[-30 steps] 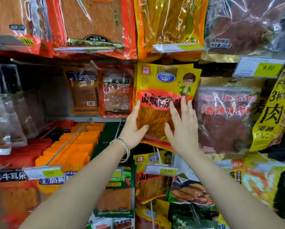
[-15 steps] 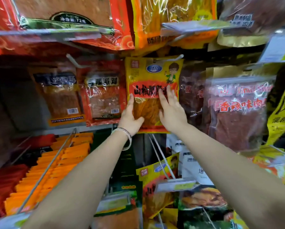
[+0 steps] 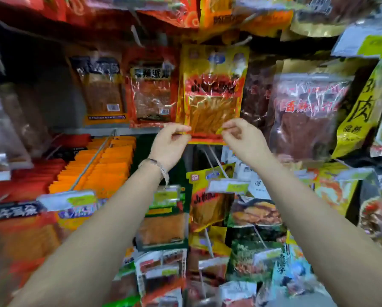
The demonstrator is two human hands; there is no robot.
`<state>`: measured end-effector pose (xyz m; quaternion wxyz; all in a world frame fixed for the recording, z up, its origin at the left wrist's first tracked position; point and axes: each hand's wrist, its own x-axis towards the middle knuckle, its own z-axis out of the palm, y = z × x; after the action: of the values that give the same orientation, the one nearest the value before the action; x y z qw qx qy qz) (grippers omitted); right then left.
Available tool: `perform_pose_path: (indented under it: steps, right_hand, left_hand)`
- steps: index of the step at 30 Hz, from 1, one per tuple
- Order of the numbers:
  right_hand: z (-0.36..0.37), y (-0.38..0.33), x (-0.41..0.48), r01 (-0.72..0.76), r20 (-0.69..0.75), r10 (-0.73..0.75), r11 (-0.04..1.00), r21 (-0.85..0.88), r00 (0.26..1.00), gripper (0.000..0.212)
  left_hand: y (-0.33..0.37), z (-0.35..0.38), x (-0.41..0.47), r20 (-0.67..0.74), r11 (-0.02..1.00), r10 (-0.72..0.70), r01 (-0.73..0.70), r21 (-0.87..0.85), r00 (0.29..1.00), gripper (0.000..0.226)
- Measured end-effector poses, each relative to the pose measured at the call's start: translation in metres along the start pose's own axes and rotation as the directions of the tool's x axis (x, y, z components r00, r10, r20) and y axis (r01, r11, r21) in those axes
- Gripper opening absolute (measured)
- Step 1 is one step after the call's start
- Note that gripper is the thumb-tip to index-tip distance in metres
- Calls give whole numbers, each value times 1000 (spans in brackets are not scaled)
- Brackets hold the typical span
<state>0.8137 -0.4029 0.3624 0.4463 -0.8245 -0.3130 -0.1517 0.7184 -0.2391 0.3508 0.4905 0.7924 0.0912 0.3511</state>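
Both slid lower (pack hung, seemingly): left hand point(image 3: 168, 144) and right hand point(image 3: 244, 140) pinch the glossy yellow plastic pouch point(image 3: 212, 85) above, straightening it

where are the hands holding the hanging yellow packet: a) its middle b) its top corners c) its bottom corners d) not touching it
c: the left hand and right hand each pinch a bottom corner of the yellow packet, which hangs above them.

Blurry yellow packet point(image 3: 212, 91), probably on peg point(image 3: 243, 41)
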Motion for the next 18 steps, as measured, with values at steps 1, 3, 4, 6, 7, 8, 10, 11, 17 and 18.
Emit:
perform_pose_path:
  steps: [1, 3, 4, 6, 7, 8, 10, 11, 17, 18]
  right_hand:
    - [3, 2, -25, 10, 1, -10, 999, 38, 1000, 16]
    - [14, 8, -79, 1, 33, -6, 989, 148, 999, 14]
    - [22, 13, -109, -34, 80, 18, 981, 193, 997, 15]
    - [41, 23, -176, -150, 229, 100, 965, 213, 968, 19]
    - [51, 26, -211, -217, 305, 147, 954, 208, 941, 22]
    - [61, 29, -246, -288, 373, 200, 937, 196, 906, 23]
    - [82, 35, -314, -398, 496, 283, 906, 142, 821, 21]
    - [93, 38, -348, -443, 562, 322, 892, 90, 762, 22]
    - [142, 35, -494, -494, 857, 507, 770, -404, 90, 11]
    - [148, 29, -508, -448, 865, 502, 773, -450, -1, 8]
  left_hand:
    - [-2, -4, -27, -10, 1000, -5, 5, -29, 1000, 20]
    - [-15, -12, -85, 16, 996, -63, 64, -68, 998, 23]
    - [-26, -17, -117, 39, 991, -108, 111, -78, 993, 24]
    - [-51, -25, -187, 49, 970, -228, 231, -79, 972, 24]
    - [-63, -31, -224, 27, 946, -311, 312, -93, 950, 24]
    - [-75, -37, -262, -6, 900, -420, 416, -129, 907, 23]
    - [-101, -53, -340, -44, 756, -645, 630, -178, 763, 19]
    - [-113, -62, -379, -35, 666, -741, 728, -164, 670, 17]
    - [-140, -112, -587, 1, 58, -998, 992, -114, 59, 7]
    - [-139, -120, -612, 7, 15, -1000, 994, -105, 16, 13]
